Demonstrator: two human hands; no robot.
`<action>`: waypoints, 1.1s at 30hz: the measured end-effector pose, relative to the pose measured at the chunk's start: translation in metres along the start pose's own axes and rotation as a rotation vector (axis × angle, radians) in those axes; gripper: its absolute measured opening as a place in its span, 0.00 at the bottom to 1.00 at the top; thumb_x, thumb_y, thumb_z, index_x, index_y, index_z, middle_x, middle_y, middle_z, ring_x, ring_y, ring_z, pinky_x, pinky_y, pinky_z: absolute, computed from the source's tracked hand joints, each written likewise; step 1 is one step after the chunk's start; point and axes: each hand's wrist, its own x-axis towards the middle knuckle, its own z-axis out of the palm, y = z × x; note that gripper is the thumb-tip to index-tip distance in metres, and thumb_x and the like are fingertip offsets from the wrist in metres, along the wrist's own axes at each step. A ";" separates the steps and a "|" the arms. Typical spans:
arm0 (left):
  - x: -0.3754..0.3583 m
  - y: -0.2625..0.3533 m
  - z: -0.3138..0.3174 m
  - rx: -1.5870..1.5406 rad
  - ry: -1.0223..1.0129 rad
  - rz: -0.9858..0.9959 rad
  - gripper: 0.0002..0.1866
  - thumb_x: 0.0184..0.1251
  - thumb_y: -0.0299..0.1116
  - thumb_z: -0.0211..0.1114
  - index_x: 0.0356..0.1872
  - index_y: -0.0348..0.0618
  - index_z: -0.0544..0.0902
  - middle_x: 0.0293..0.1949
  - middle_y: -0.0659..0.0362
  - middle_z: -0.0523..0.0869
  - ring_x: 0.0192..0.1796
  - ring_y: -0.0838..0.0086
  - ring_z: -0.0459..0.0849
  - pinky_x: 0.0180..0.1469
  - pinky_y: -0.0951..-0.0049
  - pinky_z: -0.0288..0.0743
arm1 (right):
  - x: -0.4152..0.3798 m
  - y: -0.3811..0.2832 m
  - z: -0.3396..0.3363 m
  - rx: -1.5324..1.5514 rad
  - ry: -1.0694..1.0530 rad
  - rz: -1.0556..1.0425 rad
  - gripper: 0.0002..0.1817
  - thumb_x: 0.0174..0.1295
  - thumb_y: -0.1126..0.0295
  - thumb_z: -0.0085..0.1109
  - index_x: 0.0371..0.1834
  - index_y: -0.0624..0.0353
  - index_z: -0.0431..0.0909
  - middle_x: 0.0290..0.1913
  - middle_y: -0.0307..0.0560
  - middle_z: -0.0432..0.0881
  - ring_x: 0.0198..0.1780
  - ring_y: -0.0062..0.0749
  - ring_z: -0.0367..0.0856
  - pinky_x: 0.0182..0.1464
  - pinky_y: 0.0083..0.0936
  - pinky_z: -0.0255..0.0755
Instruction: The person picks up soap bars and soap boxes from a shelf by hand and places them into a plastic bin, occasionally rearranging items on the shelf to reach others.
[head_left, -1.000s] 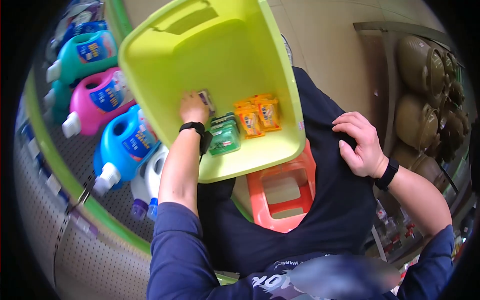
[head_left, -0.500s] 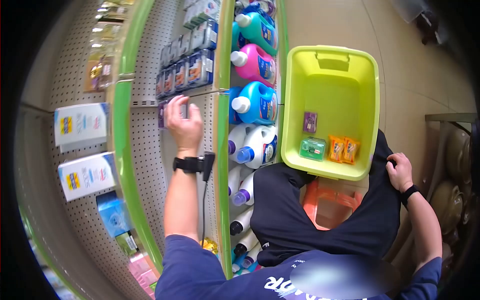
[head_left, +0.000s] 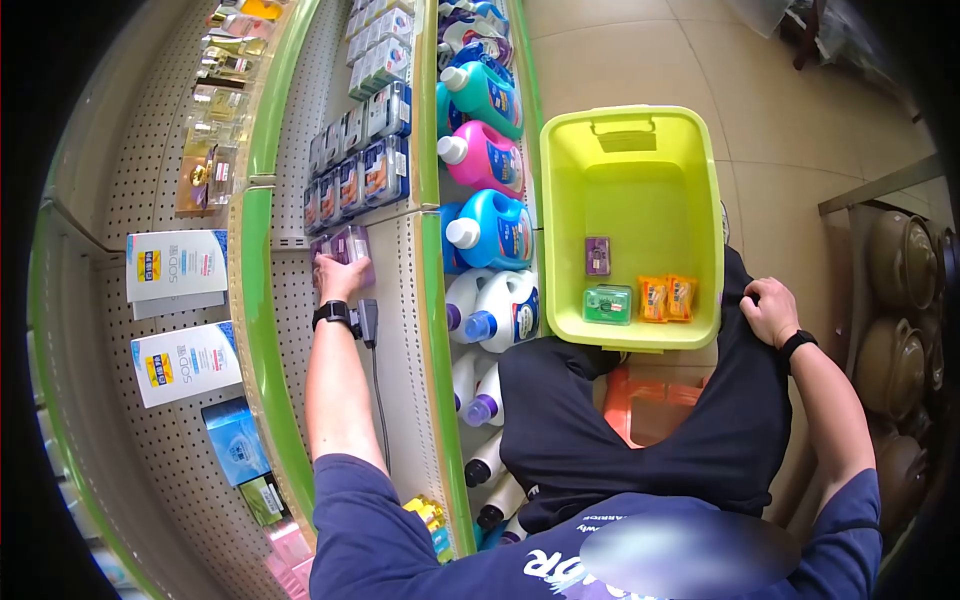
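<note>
My left hand (head_left: 340, 278) is at the purple boxes (head_left: 352, 244) on the middle shelf, its fingers closed round their near side. Beyond them stand dark-blue packs (head_left: 376, 172) in rows. My right hand (head_left: 770, 312) rests on my right knee with its fingers curled; nothing can be made out in it. In front of my legs is a yellow-green bin (head_left: 640, 120). It holds a small purple box (head_left: 597, 256), a green box (head_left: 607, 304) and two orange packs (head_left: 667, 298).
Detergent bottles (head_left: 497, 232) line the low shelf between the bin and the shelf unit. White boxes (head_left: 180, 265) stand at the left. An orange stool (head_left: 650, 410) is between my legs. Brown pots (head_left: 890, 325) sit on a rack at the right.
My left hand has moved down and onto the purple boxes, its fingers closing on them. The view has shifted a little. My right hand stays on my knee.
</note>
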 end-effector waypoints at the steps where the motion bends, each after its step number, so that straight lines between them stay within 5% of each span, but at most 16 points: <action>1: 0.002 -0.008 0.011 0.024 0.070 0.007 0.49 0.40 0.48 0.77 0.63 0.28 0.68 0.57 0.37 0.80 0.60 0.50 0.78 0.64 0.60 0.70 | 0.000 -0.001 -0.001 0.005 0.000 -0.007 0.14 0.53 0.61 0.55 0.29 0.60 0.84 0.37 0.52 0.84 0.47 0.47 0.80 0.52 0.40 0.74; 4: -0.007 -0.006 0.002 0.003 0.046 0.030 0.53 0.40 0.45 0.77 0.68 0.27 0.63 0.60 0.38 0.78 0.61 0.54 0.79 0.64 0.64 0.71 | 0.001 0.000 -0.002 0.006 -0.004 -0.015 0.14 0.53 0.61 0.55 0.28 0.60 0.84 0.37 0.52 0.85 0.47 0.47 0.80 0.52 0.39 0.74; 6: -0.019 0.007 -0.018 -0.320 -0.335 -0.010 0.52 0.40 0.40 0.77 0.68 0.27 0.62 0.61 0.41 0.77 0.60 0.59 0.79 0.64 0.67 0.71 | 0.001 0.002 -0.002 0.023 -0.007 -0.029 0.14 0.53 0.61 0.55 0.29 0.60 0.84 0.37 0.52 0.85 0.46 0.47 0.80 0.52 0.40 0.74; 8: -0.031 0.005 -0.015 -0.453 -0.050 0.084 0.46 0.40 0.34 0.79 0.64 0.30 0.66 0.55 0.46 0.80 0.54 0.62 0.82 0.57 0.65 0.76 | 0.000 0.009 0.001 0.051 0.017 -0.050 0.13 0.53 0.61 0.56 0.28 0.60 0.83 0.35 0.54 0.84 0.45 0.49 0.81 0.51 0.41 0.75; 11: -0.089 0.049 -0.052 -0.616 0.037 0.279 0.47 0.46 0.23 0.73 0.70 0.32 0.57 0.58 0.48 0.73 0.57 0.64 0.77 0.60 0.65 0.74 | -0.002 0.014 -0.001 0.078 0.021 -0.037 0.14 0.54 0.60 0.56 0.29 0.60 0.84 0.35 0.55 0.84 0.44 0.50 0.81 0.51 0.41 0.75; 15: -0.187 0.155 -0.054 -0.797 -0.215 0.515 0.58 0.47 0.24 0.78 0.76 0.47 0.46 0.55 0.51 0.75 0.54 0.65 0.80 0.53 0.64 0.81 | -0.002 0.020 -0.002 0.053 -0.032 -0.005 0.15 0.55 0.58 0.55 0.31 0.58 0.84 0.36 0.55 0.84 0.46 0.49 0.81 0.52 0.40 0.75; 18: -0.209 0.215 0.031 -0.775 -0.639 0.489 0.61 0.40 0.24 0.78 0.78 0.53 0.49 0.55 0.51 0.75 0.55 0.66 0.80 0.53 0.65 0.80 | -0.002 0.020 -0.006 0.042 -0.061 0.029 0.15 0.54 0.59 0.55 0.31 0.57 0.84 0.36 0.53 0.84 0.46 0.47 0.80 0.52 0.39 0.75; 20: -0.222 0.253 0.101 -0.689 -0.537 0.721 0.61 0.37 0.32 0.79 0.77 0.43 0.51 0.49 0.49 0.82 0.50 0.58 0.83 0.56 0.64 0.77 | -0.003 0.023 -0.008 0.068 -0.041 0.020 0.15 0.54 0.58 0.54 0.31 0.58 0.84 0.36 0.52 0.84 0.46 0.46 0.80 0.51 0.39 0.75; 24: -0.219 0.284 0.222 -0.142 -0.689 0.515 0.60 0.41 0.48 0.79 0.74 0.43 0.53 0.52 0.38 0.82 0.54 0.48 0.82 0.60 0.58 0.75 | -0.007 0.033 -0.006 0.161 0.054 -0.015 0.13 0.53 0.62 0.56 0.30 0.59 0.84 0.35 0.50 0.84 0.44 0.46 0.80 0.50 0.37 0.75; 27: -0.212 0.291 0.284 0.014 -0.633 0.406 0.59 0.39 0.49 0.79 0.72 0.41 0.54 0.59 0.32 0.70 0.57 0.40 0.79 0.61 0.53 0.75 | -0.003 0.038 -0.009 0.214 0.052 -0.008 0.11 0.52 0.65 0.57 0.30 0.60 0.82 0.35 0.50 0.84 0.43 0.46 0.80 0.49 0.37 0.75; 33: -0.188 0.304 0.362 0.202 -0.545 0.444 0.55 0.40 0.47 0.80 0.68 0.40 0.57 0.60 0.33 0.69 0.60 0.43 0.76 0.61 0.53 0.74 | 0.009 0.042 -0.015 0.304 0.017 -0.107 0.10 0.47 0.70 0.59 0.33 0.62 0.79 0.39 0.50 0.82 0.44 0.47 0.79 0.49 0.38 0.74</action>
